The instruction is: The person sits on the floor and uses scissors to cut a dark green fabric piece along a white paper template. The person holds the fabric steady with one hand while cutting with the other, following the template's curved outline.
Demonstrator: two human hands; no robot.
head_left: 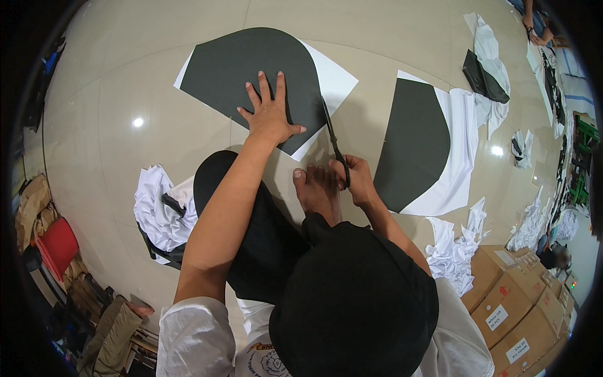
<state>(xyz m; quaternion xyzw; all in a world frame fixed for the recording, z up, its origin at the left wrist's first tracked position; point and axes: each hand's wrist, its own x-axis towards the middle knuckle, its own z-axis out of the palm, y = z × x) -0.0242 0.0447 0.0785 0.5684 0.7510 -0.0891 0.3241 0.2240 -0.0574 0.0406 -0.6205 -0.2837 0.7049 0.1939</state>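
Note:
My left hand (270, 116) lies with fingers spread on a dark curved sheet (226, 63), pressing it onto a white piece of material (336, 78) that shows past its edges. My right hand (348, 176) grips black scissors (333, 141), whose blades point away from me along the right edge of the dark sheet, on the white piece. My bare foot (317, 191) is on the floor just below the sheets, beside my right hand. To the right lies another dark sheet (411, 144) on a folded white piece (461, 144).
Crumpled white cloth (157, 207) lies at my left, white scraps (452, 251) and stacked cardboard boxes (509, 295) at my right. More cloth (490, 56) is at upper right, near another person's hands (537, 31). Bags and a red item (56, 245) line the left side of the tiled floor (125, 81).

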